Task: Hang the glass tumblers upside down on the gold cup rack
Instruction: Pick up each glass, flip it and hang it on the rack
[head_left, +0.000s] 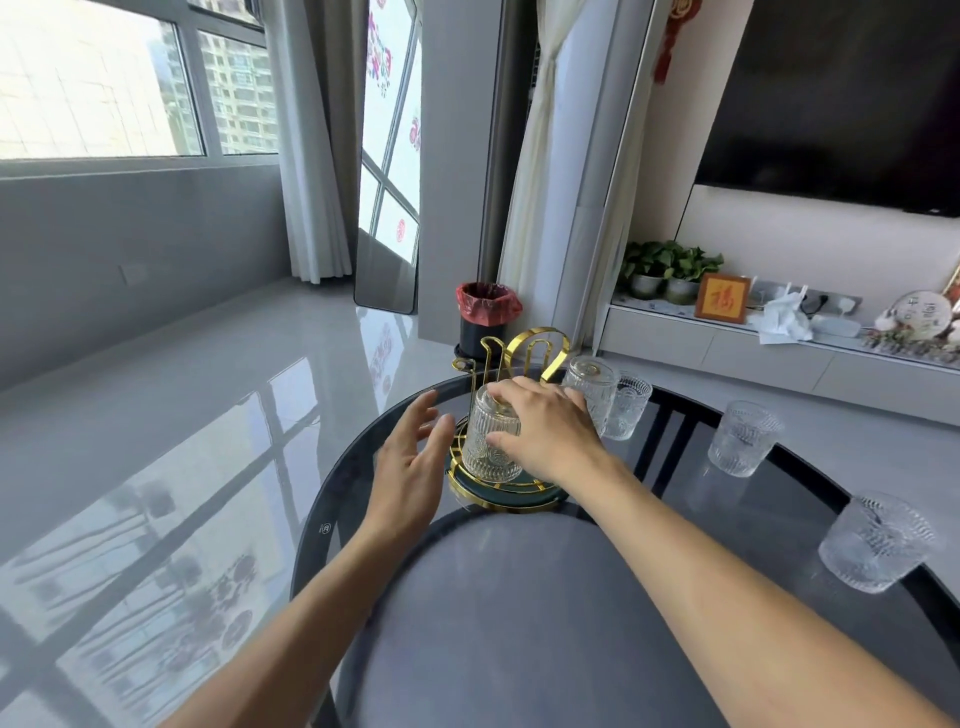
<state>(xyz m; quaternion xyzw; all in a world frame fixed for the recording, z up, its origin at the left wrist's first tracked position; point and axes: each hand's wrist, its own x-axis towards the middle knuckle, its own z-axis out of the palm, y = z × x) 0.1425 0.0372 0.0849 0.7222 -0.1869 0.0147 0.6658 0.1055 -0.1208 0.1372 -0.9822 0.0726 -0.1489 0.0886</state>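
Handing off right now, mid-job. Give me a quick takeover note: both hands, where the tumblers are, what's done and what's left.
Right hand: gripping an upside-down tumbler on the near side of the gold rack.
Left hand: open, empty, hovering just left of the rack.
Done: a second tumbler hangs upside down on the rack's right side.
Left: release the held one once it sits right, then hang three upright tumblers on the glass table: one beside the rack, one farther right, one nearest you.
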